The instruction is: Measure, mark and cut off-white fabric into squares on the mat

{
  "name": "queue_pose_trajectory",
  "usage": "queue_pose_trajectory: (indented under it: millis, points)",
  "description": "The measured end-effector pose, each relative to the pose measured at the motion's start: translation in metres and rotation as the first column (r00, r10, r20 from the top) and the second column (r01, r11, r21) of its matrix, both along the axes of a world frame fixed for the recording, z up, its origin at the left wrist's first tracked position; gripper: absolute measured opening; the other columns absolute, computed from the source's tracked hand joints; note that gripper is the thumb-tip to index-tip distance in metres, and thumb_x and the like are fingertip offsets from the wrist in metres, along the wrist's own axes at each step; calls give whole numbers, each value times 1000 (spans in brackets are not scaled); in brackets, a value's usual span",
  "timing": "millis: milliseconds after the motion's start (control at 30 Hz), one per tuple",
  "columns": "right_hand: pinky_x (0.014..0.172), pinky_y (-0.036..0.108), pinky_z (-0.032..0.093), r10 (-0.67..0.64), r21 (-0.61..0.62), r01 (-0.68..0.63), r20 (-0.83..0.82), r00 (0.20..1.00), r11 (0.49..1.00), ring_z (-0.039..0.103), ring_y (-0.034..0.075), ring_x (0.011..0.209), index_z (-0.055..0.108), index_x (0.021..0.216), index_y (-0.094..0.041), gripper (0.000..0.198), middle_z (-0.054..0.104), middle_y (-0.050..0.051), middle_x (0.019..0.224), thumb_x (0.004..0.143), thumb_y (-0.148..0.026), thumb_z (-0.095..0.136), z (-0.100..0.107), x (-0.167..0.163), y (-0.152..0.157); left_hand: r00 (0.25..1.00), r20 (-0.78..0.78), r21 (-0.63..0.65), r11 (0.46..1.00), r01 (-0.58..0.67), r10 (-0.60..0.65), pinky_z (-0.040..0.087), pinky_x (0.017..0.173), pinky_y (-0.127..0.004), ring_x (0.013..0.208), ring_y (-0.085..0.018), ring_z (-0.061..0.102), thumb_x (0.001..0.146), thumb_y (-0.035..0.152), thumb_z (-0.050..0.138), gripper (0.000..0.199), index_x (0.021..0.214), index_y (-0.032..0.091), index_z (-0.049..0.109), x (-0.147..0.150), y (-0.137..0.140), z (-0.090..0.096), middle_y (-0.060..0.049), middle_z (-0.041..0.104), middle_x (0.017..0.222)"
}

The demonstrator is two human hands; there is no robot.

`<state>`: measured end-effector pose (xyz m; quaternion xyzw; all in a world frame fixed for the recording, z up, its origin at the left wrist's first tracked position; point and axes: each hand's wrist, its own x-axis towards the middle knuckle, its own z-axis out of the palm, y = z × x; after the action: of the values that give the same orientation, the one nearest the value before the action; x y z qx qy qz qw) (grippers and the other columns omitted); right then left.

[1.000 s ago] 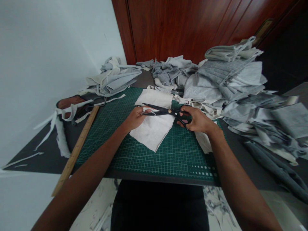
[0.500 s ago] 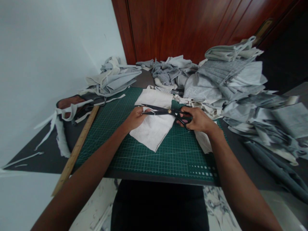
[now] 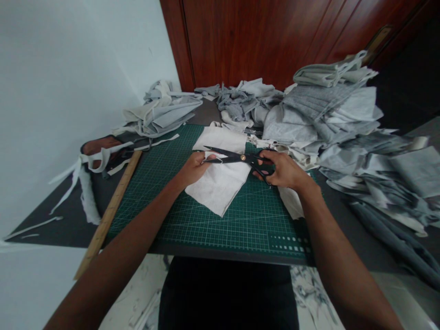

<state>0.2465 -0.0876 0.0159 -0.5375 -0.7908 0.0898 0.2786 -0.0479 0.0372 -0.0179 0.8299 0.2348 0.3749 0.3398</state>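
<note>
Black scissors point(image 3: 237, 158) are in my right hand point(image 3: 283, 170), whose fingers are through the handles. Their blades point left, spread slightly apart, with the lower blade at the edge of a pale fabric piece point(image 3: 220, 185). My left hand point(image 3: 195, 168) pinches that piece at its upper left edge, near the blade tips. Beyond the blades lies another pale piece of cloth point(image 3: 222, 137). Both rest on a green cutting mat point(image 3: 192, 231) with a printed grid. A further pale scrap point(image 3: 290, 201) sits partly under my right wrist.
A wooden ruler point(image 3: 112, 211) lies along the mat's left side. Grey fabric is heaped high at the right point(image 3: 319, 110), with another pile point(image 3: 165, 112) at the back left. Thin strips point(image 3: 77, 178) hang about a brown object point(image 3: 98, 151) on the left.
The scissors' upper blade has lifted a little, so the blades stand slightly wider apart. My left hand and the cloth have stayed nearly still.
</note>
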Motion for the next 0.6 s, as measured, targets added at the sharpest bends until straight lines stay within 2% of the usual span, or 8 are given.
queue_pose_trajectory:
  millis: [233, 500, 600]
  points:
    - [57, 25, 32, -20, -5, 20, 1, 1000, 1000, 49, 13, 55, 55, 80, -22, 26, 58, -3, 65, 80, -38, 76, -1, 0, -1, 1000, 1, 5, 1000, -3, 3, 43, 61, -26, 61, -12, 54, 92, 30, 60, 23, 74, 19, 69, -1, -2, 3, 2, 61, 63]
    - [57, 25, 29, -45, 25, 44, 37, 998, 999, 49, 14, 54, 60, 78, -22, 23, 58, -3, 62, 80, -40, 75, -2, 2, 0, 1000, 31, -45, 999, -5, 6, 42, 61, -26, 62, -13, 54, 93, 33, 60, 23, 79, 18, 70, 1, -5, 5, 2, 63, 66]
    - [56, 26, 29, -48, 32, 47, 39, 998, 998, 49, 14, 54, 61, 77, -21, 23, 58, -2, 62, 79, -39, 75, -2, 2, 0, 1000, 14, -39, 999, -18, 19, 39, 58, -26, 58, -13, 50, 93, 33, 60, 23, 77, 18, 69, 1, -4, 3, 3, 58, 62]
